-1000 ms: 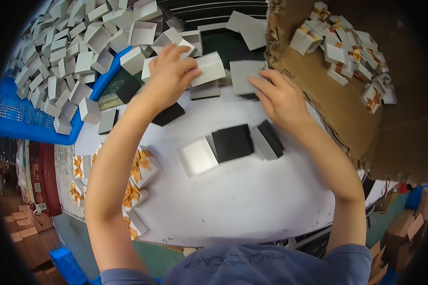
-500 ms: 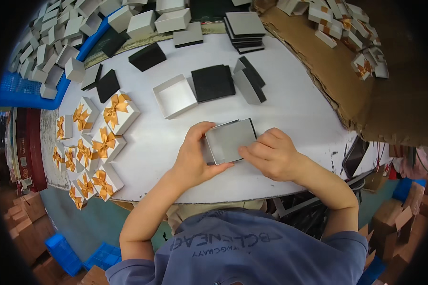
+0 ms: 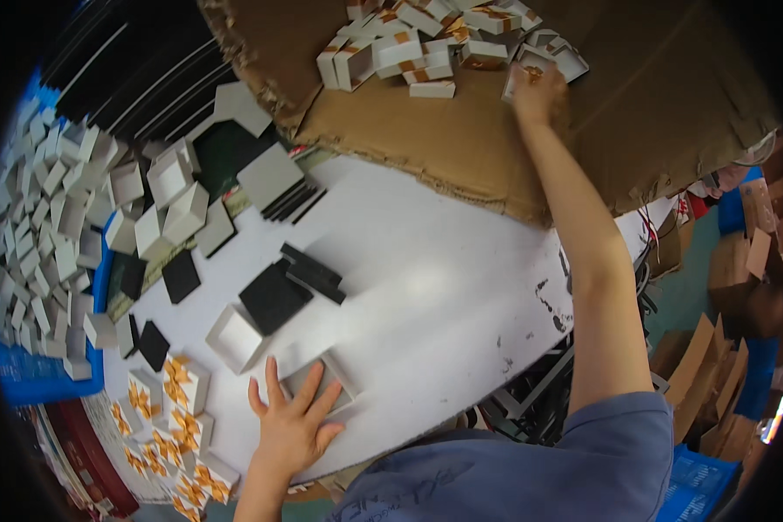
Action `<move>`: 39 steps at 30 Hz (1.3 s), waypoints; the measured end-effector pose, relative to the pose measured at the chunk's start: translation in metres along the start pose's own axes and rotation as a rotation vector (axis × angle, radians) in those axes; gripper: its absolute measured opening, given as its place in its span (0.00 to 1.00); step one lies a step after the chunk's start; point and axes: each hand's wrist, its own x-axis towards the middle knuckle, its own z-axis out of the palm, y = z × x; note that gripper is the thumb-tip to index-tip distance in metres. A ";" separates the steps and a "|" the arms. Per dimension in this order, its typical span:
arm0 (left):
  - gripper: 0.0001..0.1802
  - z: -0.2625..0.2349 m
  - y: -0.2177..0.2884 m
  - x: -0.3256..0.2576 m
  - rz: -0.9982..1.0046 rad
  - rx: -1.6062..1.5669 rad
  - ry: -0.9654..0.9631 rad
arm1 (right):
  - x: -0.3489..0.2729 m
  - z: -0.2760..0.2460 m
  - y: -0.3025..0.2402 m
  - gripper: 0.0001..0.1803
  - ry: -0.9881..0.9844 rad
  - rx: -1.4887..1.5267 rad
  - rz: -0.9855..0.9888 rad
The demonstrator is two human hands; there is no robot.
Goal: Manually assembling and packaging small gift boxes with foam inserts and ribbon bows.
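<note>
My left hand [image 3: 289, 435] is spread out at the near left of the table, its fingers reaching over a white box with a grey inside [image 3: 346, 383]. The fingers cover part of that box. Far off on the brown cardboard, my right hand [image 3: 539, 97] has its fingers closed around a white lid with a gold bow [image 3: 511, 90]; the hand is slightly blurred and hides much of the lid. An open white box [image 3: 235, 337] lies beyond my left hand. Beside it are a black pad [image 3: 274, 296] and a folded black piece [image 3: 313, 274].
White boxes with gold bows [image 3: 183, 426] cluster at the near left. A blue crate [image 3: 39, 387] heaped with white boxes stands at the far left. Stacked grey and black pads [image 3: 274, 183] lie at the table's back. More ribboned white lids [image 3: 400, 54] sit on the cardboard [image 3: 426, 152].
My right hand has left the box and reached far out to the ribboned lids. My left hand has opened from its grip, and the box now lies on the table. The view has swung right.
</note>
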 end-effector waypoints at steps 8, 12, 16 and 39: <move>0.45 0.078 0.012 -0.088 -0.260 -0.308 0.238 | 0.115 0.059 0.076 0.51 -0.108 0.332 0.450; 0.47 0.085 0.021 -0.093 -0.428 -0.442 0.305 | 0.161 0.095 0.130 0.50 -0.306 0.589 0.465; 0.49 0.087 0.013 -0.099 -0.414 -0.424 0.175 | 0.148 0.110 0.109 0.46 -0.469 1.077 0.550; 0.30 0.060 0.016 -0.043 -0.203 -0.264 0.431 | -0.052 0.047 -0.129 0.20 -1.044 0.686 -0.281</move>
